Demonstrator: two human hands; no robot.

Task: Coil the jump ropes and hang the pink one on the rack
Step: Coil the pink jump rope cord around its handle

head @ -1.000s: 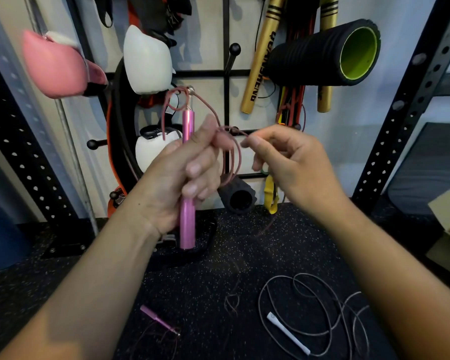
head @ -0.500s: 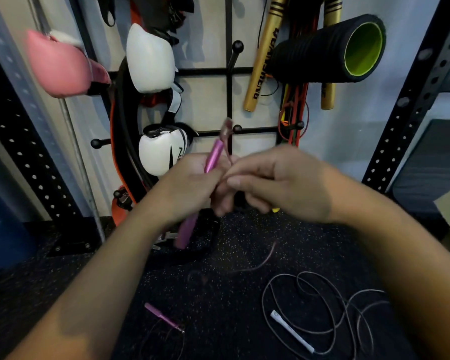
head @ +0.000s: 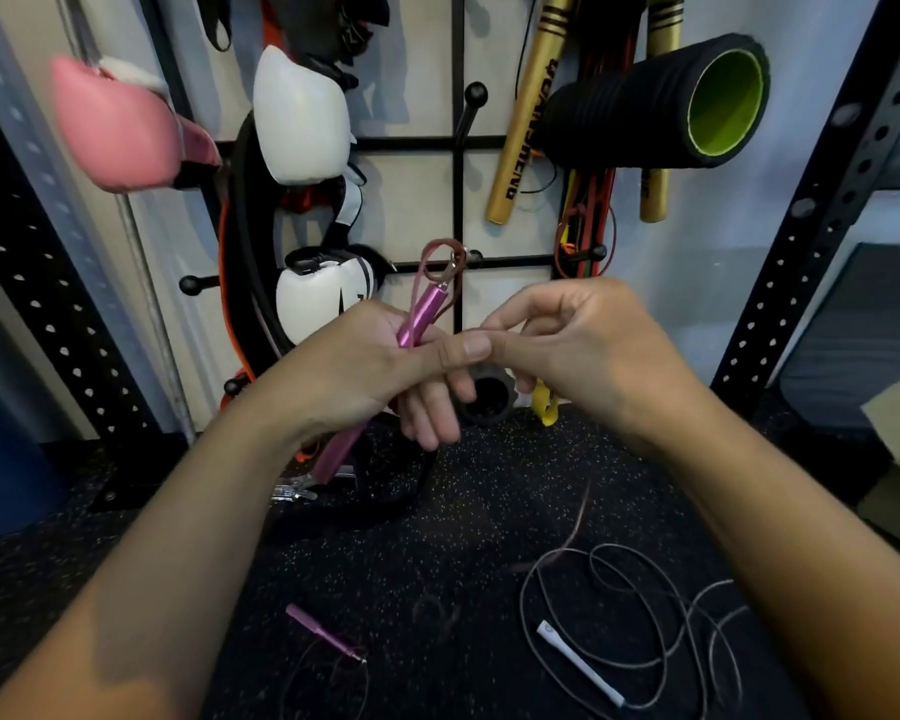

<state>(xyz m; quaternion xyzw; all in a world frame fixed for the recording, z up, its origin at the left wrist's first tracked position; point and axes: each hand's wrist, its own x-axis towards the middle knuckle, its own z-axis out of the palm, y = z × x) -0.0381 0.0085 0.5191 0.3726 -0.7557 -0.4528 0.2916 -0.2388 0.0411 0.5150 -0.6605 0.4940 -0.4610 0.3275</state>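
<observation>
1. I'm seeing the pink jump rope handle tilting up in front of the wall rack, its cord looping at the top.
2. My left hand is gripping that handle, fingers curled around it.
3. My right hand is touching the left thumb, fingers loosely bent; whether it's pinching cord, I can't tell.
4. The other pink handle and a white-handled rope are lying on the floor.

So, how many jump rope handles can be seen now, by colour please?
Pink handles: 2, one gripped in the left hand, one lying on the floor.
White handles: 1, on the floor.
Total: 3.
</observation>
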